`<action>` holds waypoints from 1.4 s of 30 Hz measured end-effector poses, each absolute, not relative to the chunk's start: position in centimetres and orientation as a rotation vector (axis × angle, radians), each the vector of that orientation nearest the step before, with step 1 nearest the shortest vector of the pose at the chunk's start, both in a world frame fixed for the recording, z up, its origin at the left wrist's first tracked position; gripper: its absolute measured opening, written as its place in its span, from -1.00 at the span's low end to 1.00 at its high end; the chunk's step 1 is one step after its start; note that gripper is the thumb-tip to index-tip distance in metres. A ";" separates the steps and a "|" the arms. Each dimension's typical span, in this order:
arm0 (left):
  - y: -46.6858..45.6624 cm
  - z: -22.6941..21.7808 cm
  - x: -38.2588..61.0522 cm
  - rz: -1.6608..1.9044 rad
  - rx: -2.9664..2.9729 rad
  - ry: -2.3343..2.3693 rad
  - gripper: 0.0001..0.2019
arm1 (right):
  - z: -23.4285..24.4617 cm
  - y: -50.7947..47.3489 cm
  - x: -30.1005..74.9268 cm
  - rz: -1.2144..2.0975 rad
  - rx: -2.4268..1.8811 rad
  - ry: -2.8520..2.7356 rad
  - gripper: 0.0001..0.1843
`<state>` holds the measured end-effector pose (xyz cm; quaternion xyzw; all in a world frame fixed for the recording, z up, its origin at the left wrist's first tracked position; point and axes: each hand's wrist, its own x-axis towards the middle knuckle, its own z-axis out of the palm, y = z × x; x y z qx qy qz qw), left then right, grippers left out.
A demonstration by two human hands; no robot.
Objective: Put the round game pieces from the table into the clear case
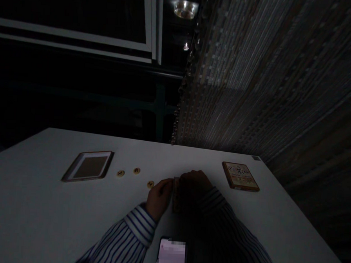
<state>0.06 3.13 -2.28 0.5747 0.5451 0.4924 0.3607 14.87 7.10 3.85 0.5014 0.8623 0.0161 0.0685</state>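
A narrow brown pack [176, 195], which looks like a row of round pieces in a clear wrap, is between my hands on the white table. My left hand [159, 199] is closed, its fingertips pinching the left side of the pack near its far end. From the right, my right hand [196, 183] curls its fingers against the same end; deep shadow hides most of them. Just left of my left hand lies a round wooden chess piece [150, 184] with a dark mark. Two more pieces, one nearer [120, 173] and one farther right [136, 170], lie flat beyond it.
An open shallow box part [88, 166] lies on the left of the white table [56, 215]. A printed flat box [240, 176] rests at the right. A lit phone [171, 257] is at the near edge. Behind the table hangs a string curtain [224, 91]; the room is dim.
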 end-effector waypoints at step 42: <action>3.0 -1.9 0.0 1.262 1.451 1.427 -0.74 | 4.1 7.2 14.5 0.018 1.400 2.613 -0.74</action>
